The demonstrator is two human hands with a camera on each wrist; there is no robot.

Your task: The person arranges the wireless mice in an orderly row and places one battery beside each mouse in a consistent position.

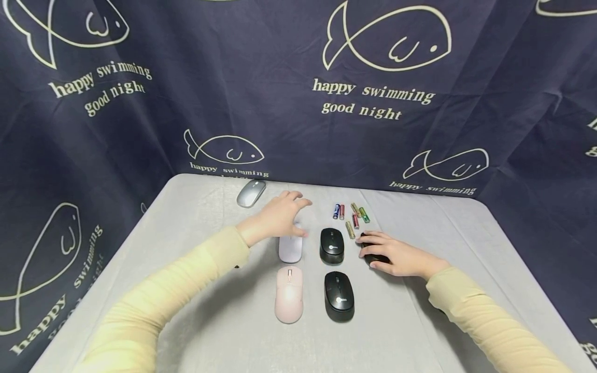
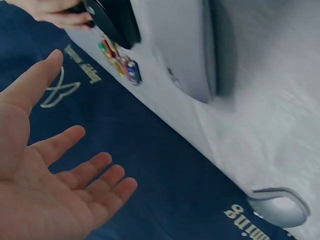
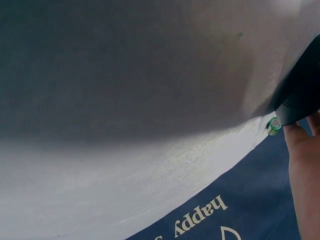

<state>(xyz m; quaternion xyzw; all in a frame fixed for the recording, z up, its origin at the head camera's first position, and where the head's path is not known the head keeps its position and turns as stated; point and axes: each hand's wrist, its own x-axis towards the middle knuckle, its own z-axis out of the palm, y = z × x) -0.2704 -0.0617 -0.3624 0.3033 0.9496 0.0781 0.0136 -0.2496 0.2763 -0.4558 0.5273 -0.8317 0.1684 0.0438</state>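
My left hand (image 1: 280, 215) hovers with spread, loosely bent fingers over the far end of a pale lavender computer mouse (image 1: 291, 250). Nothing lies in its palm in the left wrist view, where that mouse (image 2: 182, 45) stands apart from the fingers. On the right side, my right hand (image 1: 403, 258) grips a black mouse (image 3: 302, 82), fingers over its far side and thumb along the near side. Most of this mouse is hidden under the hand in the head view. Just left of it sits a second black mouse (image 1: 331, 242).
A pink mouse (image 1: 289, 298) and another black mouse (image 1: 339, 292) lie nearer on the white table (image 1: 252, 336). A silver mouse (image 1: 251, 194) rests at the back left. Several batteries, among them a blue battery (image 1: 336, 211), lie toward the back. Dark fabric (image 1: 289, 103) hangs behind.
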